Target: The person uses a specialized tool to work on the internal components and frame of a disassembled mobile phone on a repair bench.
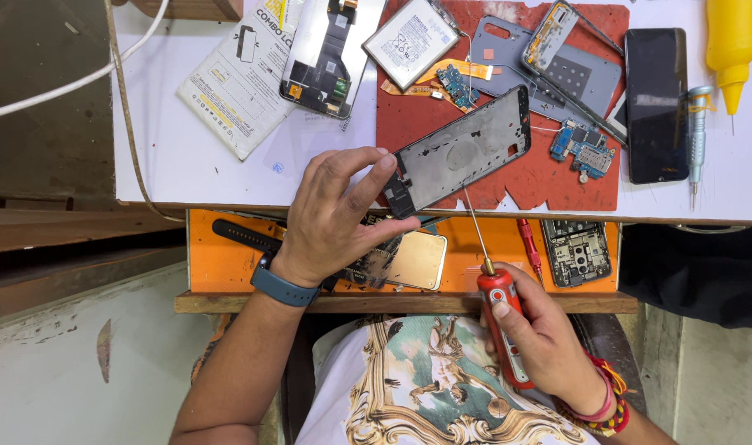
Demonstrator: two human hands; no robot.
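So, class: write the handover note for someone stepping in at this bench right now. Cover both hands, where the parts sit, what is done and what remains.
Left hand: grips the stripped phone frame, tilted above the red mat.
Right hand: holds the red screwdriver, tip at the frame's lower edge.
Battery, small circuit boards and grey back cover lie on the mat.
Done: frame emptied.
Left: whether any screws remain cannot be told.

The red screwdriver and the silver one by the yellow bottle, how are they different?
The red screwdriver is gripped in the right hand; the silver screwdriver lies untouched on the white table. The red one tilts up toward the phone frame; the silver one points toward the table's near edge. Both have thin metal tips.
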